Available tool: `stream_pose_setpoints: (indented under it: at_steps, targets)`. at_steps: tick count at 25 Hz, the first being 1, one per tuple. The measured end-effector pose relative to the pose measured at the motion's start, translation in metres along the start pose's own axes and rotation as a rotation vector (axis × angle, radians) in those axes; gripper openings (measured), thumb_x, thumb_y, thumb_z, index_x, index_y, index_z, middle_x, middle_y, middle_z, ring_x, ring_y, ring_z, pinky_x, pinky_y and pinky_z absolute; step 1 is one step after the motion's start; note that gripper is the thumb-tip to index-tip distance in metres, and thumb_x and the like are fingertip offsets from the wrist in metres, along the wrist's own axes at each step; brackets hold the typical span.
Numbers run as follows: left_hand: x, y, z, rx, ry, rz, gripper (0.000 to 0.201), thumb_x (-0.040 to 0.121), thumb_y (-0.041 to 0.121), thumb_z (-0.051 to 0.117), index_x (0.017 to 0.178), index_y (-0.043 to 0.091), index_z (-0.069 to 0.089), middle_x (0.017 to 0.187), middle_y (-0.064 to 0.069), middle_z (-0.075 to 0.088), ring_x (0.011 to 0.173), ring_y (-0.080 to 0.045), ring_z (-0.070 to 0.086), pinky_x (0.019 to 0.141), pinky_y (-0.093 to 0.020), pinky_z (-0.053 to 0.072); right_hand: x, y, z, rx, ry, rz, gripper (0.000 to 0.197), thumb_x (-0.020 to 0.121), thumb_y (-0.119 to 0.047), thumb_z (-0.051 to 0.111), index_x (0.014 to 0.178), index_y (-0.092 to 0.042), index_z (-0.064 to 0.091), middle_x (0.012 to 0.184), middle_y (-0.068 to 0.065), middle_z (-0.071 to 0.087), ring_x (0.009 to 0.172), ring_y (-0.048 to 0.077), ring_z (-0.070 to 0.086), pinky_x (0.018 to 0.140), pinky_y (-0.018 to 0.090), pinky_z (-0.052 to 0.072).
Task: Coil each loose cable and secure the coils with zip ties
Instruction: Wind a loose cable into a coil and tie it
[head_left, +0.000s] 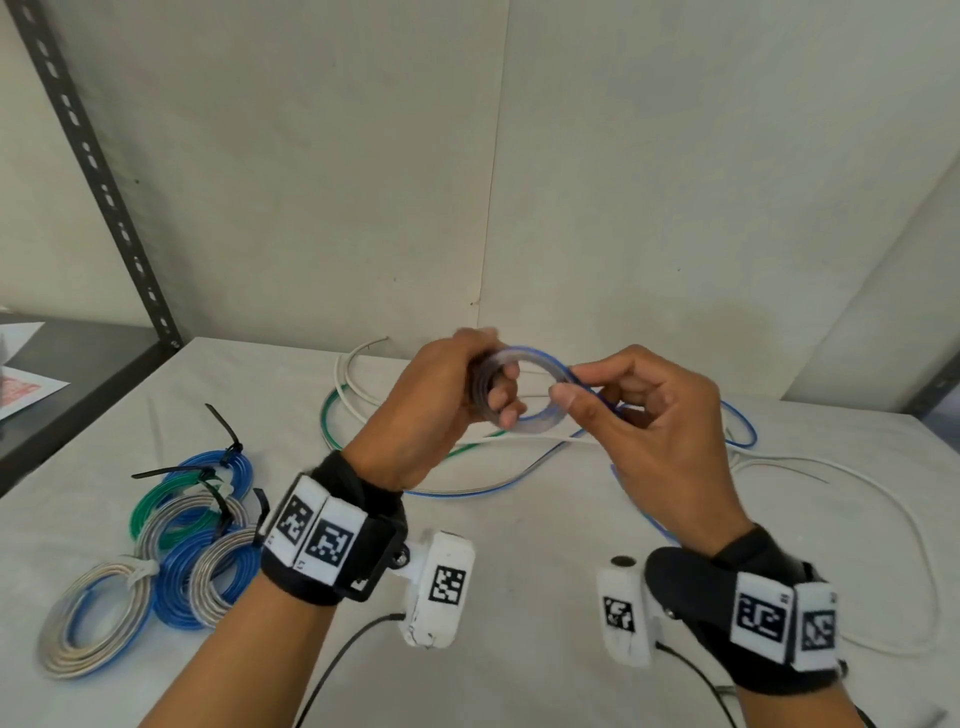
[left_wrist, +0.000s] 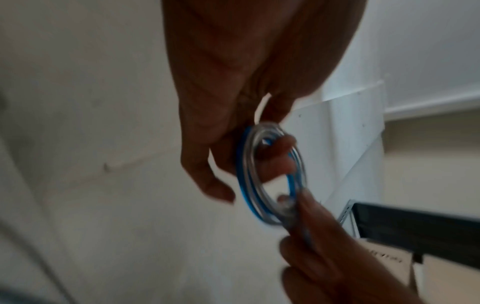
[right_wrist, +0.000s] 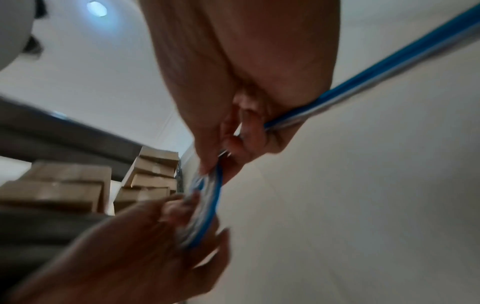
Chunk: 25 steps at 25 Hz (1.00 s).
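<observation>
Both hands up above the table (head_left: 519, 597), approx centre of the head view. Left hand (head_left: 436, 410) grips a small coil (head_left: 540, 423) of blue/clear cable: fingers curled thru the ring, tips showing inside it. In the left wrist view the coil (left_wrist: 270, 176) stands on edge, w/ left fingers (left_wrist: 279, 156) poking thru the hole. Right hand (head_left: 660, 436) is at 3 o'clock of the coil, thumb & forefinger pinching the cable where it meets the ring; other fingers curled. Right wrist view: the blue cable tail (right_wrist: 376, 82) runs out of the right palm toward 2 o'clock, taut; coil (right_wrist: 205, 207) blurred betw. both hands.

From the right hand the loose part of this cable (head_left: 737, 421) drops to the table and loops back at 3 o'clock, then trails under the hands toward 7 o'clock.

On the table at 12 o'clock behind the hands: white cable (head_left: 353, 389) & green cable (head_left: 327, 421), uncoiled, crossing each other. Another white cable (head_left: 914, 525) sweeps along the right edge, approx 4 o'clock.

At 9 o'clock of the left wrist: pile of finished coils (head_left: 171, 545), blue, green, silver, overlapping, tied w/ black zip ties (head_left: 223, 431) & a white one. Dark metal shelf (head_left: 78, 374) at far left, w/ papers on it.
</observation>
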<state>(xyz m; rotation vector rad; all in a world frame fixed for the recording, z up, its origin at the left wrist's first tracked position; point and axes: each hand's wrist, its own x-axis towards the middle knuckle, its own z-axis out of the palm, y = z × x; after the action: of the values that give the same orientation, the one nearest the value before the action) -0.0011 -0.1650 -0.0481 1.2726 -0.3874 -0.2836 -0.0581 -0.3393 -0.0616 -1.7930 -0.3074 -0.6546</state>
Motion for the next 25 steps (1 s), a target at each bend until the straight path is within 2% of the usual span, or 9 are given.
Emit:
stream_pose_setpoints:
  at_steps: [2, 5, 9, 11, 14, 16, 19, 22, 25]
  targets:
    - [-0.002, -0.002, -0.005, 0.29, -0.065, -0.017, 0.043, 0.108, 0.027, 0.038, 0.073, 0.006, 0.053, 0.053, 0.001, 0.042, 0.051, -0.018, 0.045, 0.078, -0.041, 0.049, 0.0, 0.0, -0.009, -0.132, -0.16, -0.003, 0.008, 0.081, -0.026, 0.08, 0.084, -0.024, 0.072, 0.068, -0.013, 0.067, 0.056, 0.009, 0.054, 0.054, 0.022, 0.043]
    - [-0.005, -0.014, 0.001, 0.397, -0.058, -0.002, 0.036, 0.107, 0.026, 0.045, 0.075, 0.009, 0.047, 0.058, 0.01, 0.036, 0.052, -0.009, 0.037, 0.069, -0.034, 0.048, 0.0, 0.004, -0.011, -0.234, -0.247, 0.001, 0.008, 0.083, -0.024, 0.08, 0.085, -0.02, 0.073, 0.061, -0.022, 0.059, 0.053, 0.005, 0.047, 0.053, 0.013, 0.036]
    - [0.0, -0.019, 0.009, 0.227, 0.049, 0.034, 0.038, 0.107, 0.018, 0.042, 0.069, 0.014, 0.044, 0.054, 0.014, 0.036, 0.047, -0.005, 0.033, 0.061, -0.029, 0.04, 0.002, 0.005, -0.008, -0.16, -0.14, 0.002, 0.006, 0.084, -0.026, 0.079, 0.089, -0.025, 0.077, 0.076, -0.016, 0.071, 0.065, 0.009, 0.061, 0.059, 0.021, 0.046]
    - [0.001, -0.014, 0.008, 0.115, 0.094, 0.05, 0.039, 0.108, 0.025, 0.042, 0.071, 0.014, 0.046, 0.053, 0.014, 0.037, 0.046, -0.005, 0.031, 0.056, -0.026, 0.039, 0.003, 0.006, -0.005, -0.174, -0.046, -0.034, 0.006, 0.087, -0.025, 0.076, 0.093, -0.024, 0.078, 0.08, -0.014, 0.074, 0.072, 0.009, 0.067, 0.064, 0.017, 0.047]
    - [0.001, -0.011, -0.001, 0.128, 0.029, 0.085, 0.039, 0.1, 0.042, 0.052, 0.073, 0.016, 0.048, 0.059, 0.012, 0.035, 0.051, -0.008, 0.03, 0.059, -0.026, 0.041, 0.002, 0.004, -0.003, -0.225, 0.044, -0.072, 0.007, 0.093, -0.023, 0.071, 0.091, -0.019, 0.077, 0.075, -0.012, 0.071, 0.072, 0.008, 0.068, 0.065, 0.014, 0.046]
    - [0.001, -0.012, -0.003, 0.186, -0.027, 0.132, 0.038, 0.098, 0.044, 0.057, 0.069, 0.021, 0.049, 0.062, 0.009, 0.032, 0.052, -0.008, 0.031, 0.062, -0.027, 0.042, 0.001, 0.003, -0.003, -0.216, 0.081, -0.073, 0.01, 0.094, -0.023, 0.069, 0.089, -0.018, 0.076, 0.075, -0.009, 0.07, 0.068, 0.009, 0.065, 0.063, 0.017, 0.047]
    - [0.0, -0.013, -0.002, 0.198, 0.012, 0.199, 0.034, 0.096, 0.042, 0.051, 0.071, 0.019, 0.046, 0.064, 0.006, 0.031, 0.055, -0.01, 0.03, 0.063, -0.028, 0.042, 0.001, 0.002, 0.002, -0.177, 0.083, -0.043, 0.01, 0.094, -0.025, 0.069, 0.087, -0.02, 0.074, 0.072, -0.004, 0.07, 0.064, 0.02, 0.064, 0.058, 0.033, 0.05]
    - [0.001, -0.014, 0.0, 0.141, 0.073, 0.242, 0.035, 0.098, 0.041, 0.049, 0.073, 0.017, 0.043, 0.064, 0.006, 0.029, 0.057, -0.012, 0.028, 0.062, -0.029, 0.041, -0.003, 0.003, 0.012, -0.094, 0.053, 0.005, 0.007, 0.093, -0.025, 0.07, 0.092, -0.02, 0.075, 0.076, 0.0, 0.073, 0.072, 0.031, 0.067, 0.066, 0.047, 0.055]
    - [0.001, -0.013, 0.002, 0.07, 0.091, 0.271, 0.035, 0.104, 0.037, 0.046, 0.074, 0.017, 0.043, 0.063, 0.01, 0.032, 0.055, -0.01, 0.03, 0.062, -0.028, 0.041, -0.006, 0.002, 0.019, -0.022, 0.134, 0.027, 0.015, 0.087, -0.031, 0.076, 0.098, -0.022, 0.076, 0.085, -0.001, 0.075, 0.075, 0.027, 0.065, 0.065, 0.036, 0.056]
